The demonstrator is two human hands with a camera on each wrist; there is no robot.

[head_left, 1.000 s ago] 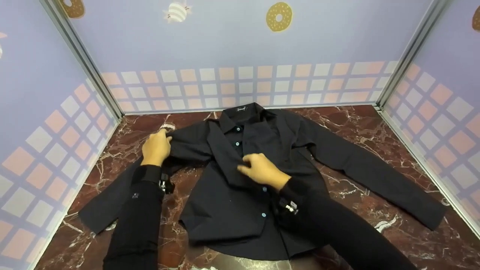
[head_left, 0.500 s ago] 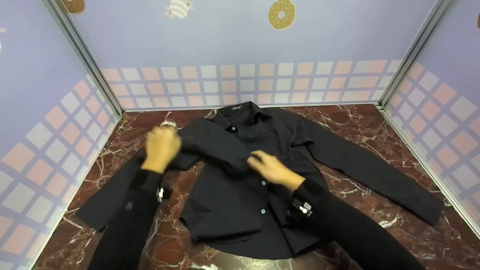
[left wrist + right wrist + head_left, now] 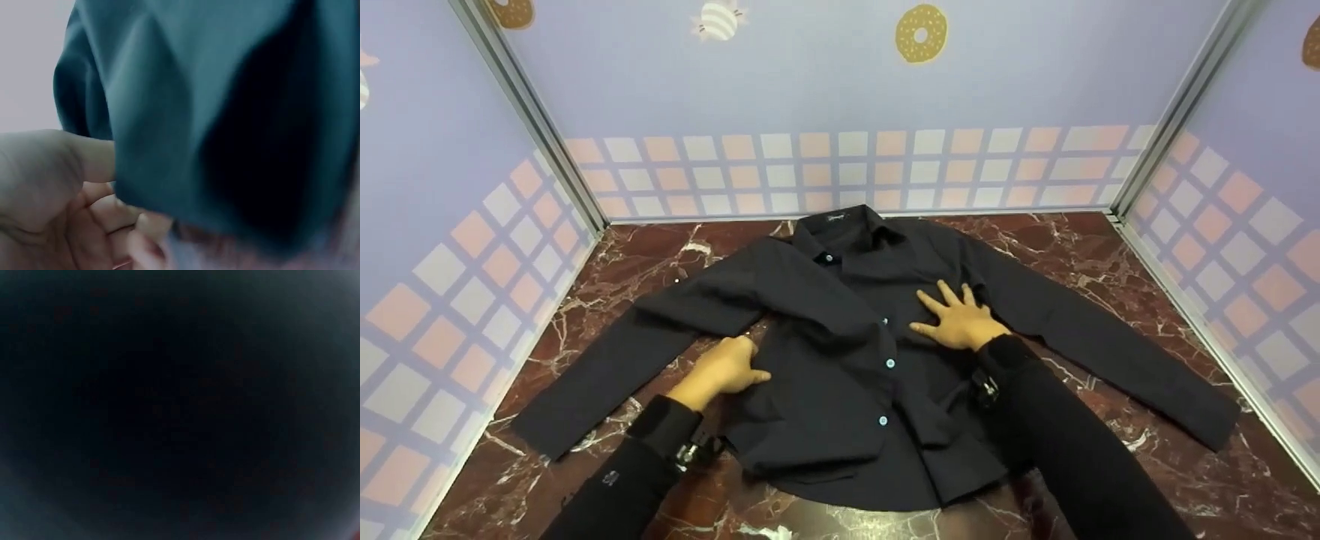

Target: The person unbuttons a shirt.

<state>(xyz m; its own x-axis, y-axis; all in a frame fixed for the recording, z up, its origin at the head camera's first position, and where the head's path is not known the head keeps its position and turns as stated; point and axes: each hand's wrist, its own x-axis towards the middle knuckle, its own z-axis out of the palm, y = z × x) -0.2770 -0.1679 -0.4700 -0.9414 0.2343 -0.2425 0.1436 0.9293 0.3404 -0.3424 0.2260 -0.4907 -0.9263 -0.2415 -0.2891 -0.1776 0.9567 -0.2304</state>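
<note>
A black button-up shirt [image 3: 825, 390] lies front up, collar [image 3: 840, 229] at the back, sleeves spread to both sides. At its left side edge is my left hand [image 3: 727, 367], thumb stretched toward the cloth and fingers curled. In the left wrist view, a fold of the shirt [image 3: 152, 118] covers the thumb tip, and the curled fingers [image 3: 112, 225] show just below the cloth edge. My right hand [image 3: 960, 322] rests flat on the shirt's right chest, fingers spread. The right wrist view is almost wholly dark.
Beneath the shirt is a dark red marbled tabletop [image 3: 1110, 270]. Patterned panels enclose it at the back [image 3: 840, 90], left [image 3: 442, 247] and right [image 3: 1252, 210]. The left sleeve [image 3: 607, 375] and right sleeve [image 3: 1117, 360] reach toward the side panels.
The left hand has moved from the left sleeve down to the shirt's side, and that sleeve lies straighter. The right hand has shifted right from the shirt's middle and spread its fingers.
</note>
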